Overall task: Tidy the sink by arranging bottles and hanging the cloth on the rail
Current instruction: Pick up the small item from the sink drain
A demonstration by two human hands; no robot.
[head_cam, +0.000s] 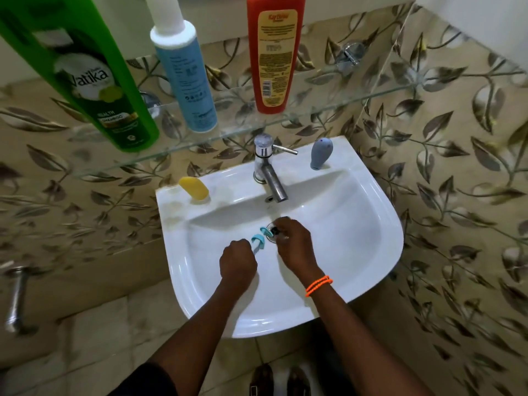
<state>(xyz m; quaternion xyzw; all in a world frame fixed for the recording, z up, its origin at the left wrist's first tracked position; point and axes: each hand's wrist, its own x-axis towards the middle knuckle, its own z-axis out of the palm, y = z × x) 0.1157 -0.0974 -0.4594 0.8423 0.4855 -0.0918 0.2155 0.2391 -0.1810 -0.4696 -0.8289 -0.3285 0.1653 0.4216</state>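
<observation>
Three bottles stand on the glass shelf [328, 110] above the sink: a green Vatika bottle [94, 81] at the left, a white-capped blue bottle [188, 72] in the middle, and a red bottle [273, 52] to the right. Both hands are down in the white sink [371, 201] near the drain. My left hand [238, 264] is closed around a thin tool with a light blue tip [258, 242]. My right hand [294, 244] pinches a small blue and black piece [268, 231] over the drain; what that piece is cannot be made out.
A chrome tap [268, 172] stands at the back of the sink. A yellow soap bar [194, 187] lies on the left rim and a grey bulb-shaped object [321, 152] stands on the right rim. A metal pipe [15, 295] juts from the left wall. Leaf-patterned tiles surround the sink.
</observation>
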